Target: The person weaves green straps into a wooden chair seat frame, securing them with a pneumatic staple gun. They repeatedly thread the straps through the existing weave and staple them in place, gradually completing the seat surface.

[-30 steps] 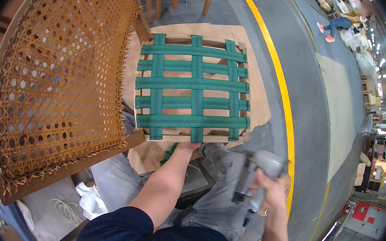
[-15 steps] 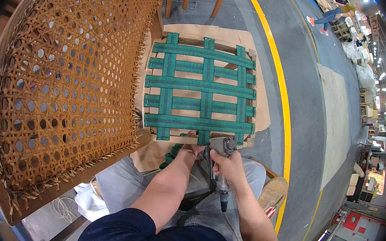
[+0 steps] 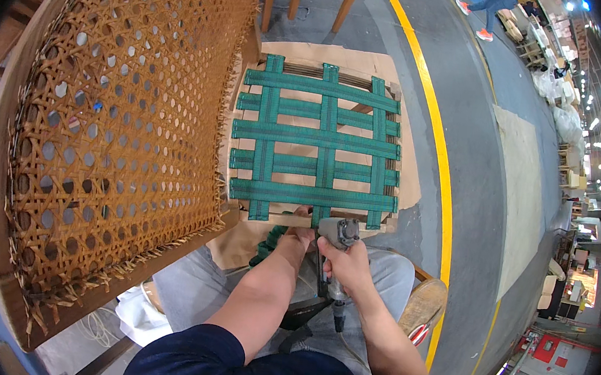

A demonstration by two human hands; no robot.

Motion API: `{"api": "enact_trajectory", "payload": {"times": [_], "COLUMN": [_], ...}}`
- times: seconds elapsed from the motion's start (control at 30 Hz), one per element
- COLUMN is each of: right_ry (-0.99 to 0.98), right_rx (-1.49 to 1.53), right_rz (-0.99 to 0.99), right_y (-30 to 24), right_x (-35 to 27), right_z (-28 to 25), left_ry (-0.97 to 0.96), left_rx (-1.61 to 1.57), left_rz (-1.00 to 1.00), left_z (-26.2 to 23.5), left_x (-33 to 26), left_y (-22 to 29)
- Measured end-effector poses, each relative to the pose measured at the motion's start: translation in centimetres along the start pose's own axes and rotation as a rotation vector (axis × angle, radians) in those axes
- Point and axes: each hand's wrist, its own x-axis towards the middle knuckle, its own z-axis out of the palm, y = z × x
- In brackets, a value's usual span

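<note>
Green webbing straps (image 3: 277,132) are woven over and under one another across a wooden seat frame (image 3: 279,217) in front of me. My right hand (image 3: 351,266) is closed round the handle of a grey pneumatic staple gun (image 3: 335,229), whose nose is against or close to the frame's near rail, by the middle strap's end. Just left of it, my left hand (image 3: 301,226) is closed on the webbing at that rail, with its fingers partly hidden. A loose bunch of green webbing (image 3: 267,246) hangs beside my left wrist.
A tall woven cane panel (image 3: 124,125) in a wooden frame rises at the left. Cardboard (image 3: 408,177) lies under the seat frame. Scissors with red-and-white handles (image 3: 418,333) rest on a wooden stool (image 3: 426,303) at the right. A person (image 3: 489,10) walks at the far right.
The staple gun and my right hand have shifted slightly left and down, closer to my left hand. The view has moved a little. The person in the distance has walked on toward the upper left.
</note>
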Motion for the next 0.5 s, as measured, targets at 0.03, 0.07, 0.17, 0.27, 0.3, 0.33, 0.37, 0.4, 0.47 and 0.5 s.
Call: {"api": "enact_trajectory", "payload": {"times": [0.03,0.07,0.17,0.27,0.3,0.33,0.37,0.4,0.47,0.5], "right_ry": [0.008,0.009,-0.048,-0.012,0.007,0.007,-0.003,-0.019,-0.012,-0.008], "right_rx": [0.008,0.014,0.025,0.053,0.061,0.060,0.050,0.042,-0.016,-0.045], "right_rz": [0.007,0.011,-0.016,-0.037,-0.043,-0.041,-0.042,-0.060,-0.049,-0.043], "right_y": [0.5,0.8,-0.1,-0.4,-0.4,-0.5,-0.9,-1.1,-0.7,-0.5], "right_x": [0.3,0.6,0.0,-0.6,-0.7,-0.8,-0.8,-1.0,-0.4,-0.2], "right_z": [-0.4,-0.7,-0.1,-0.7,-0.9,-0.9,-0.6,-0.4,0.1,0.2], "left_ry": [-0.003,0.002,0.139,0.225,0.240,0.239,0.249,0.256,0.245,0.239], "left_rx": [0.026,0.053,-0.232,-1.302,-1.741,-1.732,-1.733,-1.732,-1.659,-1.623], "left_rz": [-0.016,-0.032,0.005,-0.518,-0.823,-0.808,-0.784,-0.740,-0.712,-0.698], "left_z": [0.4,0.7,0.4,0.8,1.0,1.0,1.0,0.6,1.0,1.1], "left_x": [-0.3,-0.6,-0.6,0.3,0.5,0.4,0.4,0.6,0.8,0.8], "left_y": [0.7,1.2,-0.3,0.1,0.4,0.3,0.0,0.2,0.9,1.4]}}
